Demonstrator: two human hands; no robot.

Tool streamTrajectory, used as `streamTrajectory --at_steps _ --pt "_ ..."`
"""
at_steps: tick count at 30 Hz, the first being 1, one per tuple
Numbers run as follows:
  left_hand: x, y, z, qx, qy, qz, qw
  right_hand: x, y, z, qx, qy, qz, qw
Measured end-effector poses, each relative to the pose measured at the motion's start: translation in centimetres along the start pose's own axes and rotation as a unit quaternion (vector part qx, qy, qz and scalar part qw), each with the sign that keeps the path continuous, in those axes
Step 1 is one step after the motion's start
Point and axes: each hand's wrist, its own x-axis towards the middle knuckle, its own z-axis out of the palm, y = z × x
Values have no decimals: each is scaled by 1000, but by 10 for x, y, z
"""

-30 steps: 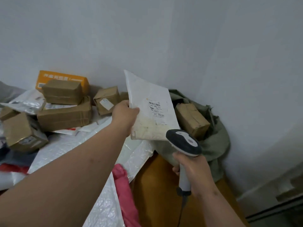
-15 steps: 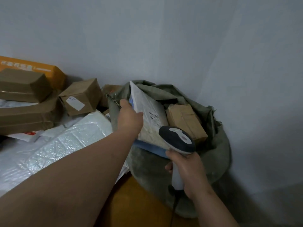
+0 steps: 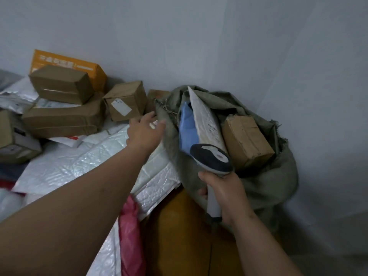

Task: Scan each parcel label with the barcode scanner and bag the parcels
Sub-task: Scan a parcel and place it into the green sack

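Standing in sack (image 3: 264, 184) now, white mailer (image 3: 207, 120) released; left hand (image 3: 144, 132) withdrawn.

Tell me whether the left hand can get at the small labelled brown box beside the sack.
Probably yes: the left hand is open and holds nothing, and the labelled brown box sits just beyond its fingers with nothing between them.

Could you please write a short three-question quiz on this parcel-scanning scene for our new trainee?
1. True or false: the left hand grips the white mailer.
2. Which hand holds the barcode scanner?
3. The green sack holds: A) only a cardboard box; B) box, mailer and a blue parcel; C) nothing.

Key: 1 false; 2 the right hand; 3 B.
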Motion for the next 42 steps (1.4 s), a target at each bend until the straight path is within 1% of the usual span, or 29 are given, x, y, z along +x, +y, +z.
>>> streamTrajectory --at_steps 2,6,9,14,18,21,23,26,28,30,31,34,36,39,42 --pt "-15 -36 -32 -26 11 -36 999 -19 3 21 -15 -24 9 1000" --pt "-57 -120 -92 -30 30 -118 992 -62 18 69 -71 -97 42 992" --pt "-90 -180 -130 -38 51 -167 984 -91 39 103 -101 -122 57 986" --pt "-148 -265 -160 -52 23 -238 970 -121 81 143 -154 -100 81 980" --pt "-187 -302 -155 -17 -25 -288 957 -131 106 157 -175 -73 114 975" --pt "-200 -310 -147 -27 -68 -308 949 -133 113 162 -193 -76 118 971" --pt "-202 -309 -143 -52 -80 -299 949 -131 113 164 -180 -89 121 972" --pt "-203 -294 -142 -81 -85 -267 956 -129 110 165 -150 -121 113 975" --pt "-203 -276 -142 -63 -91 -228 967 -131 106 167 -115 -138 105 978" --pt "-203 -256 -143 -46 -113 -187 975 -134 101 168 -70 -156 104 980" --pt "-204 -245 -144 -65 -133 -180 972 -135 97 169 -38 -174 101 979" --pt "-205 -210 -149 -169 -201 -191 946 -134 82 172 62 -250 81 963" --pt "-206 -193 -152 -198 -215 -189 937 -134 70 177 99 -286 81 950" --pt "-208 -186 -155 -244 -219 -198 924 -134 58 183 120 -289 94 945" --pt "-212 -189 -155 -291 -227 -208 906 -135 55 182 146 -282 129 939"
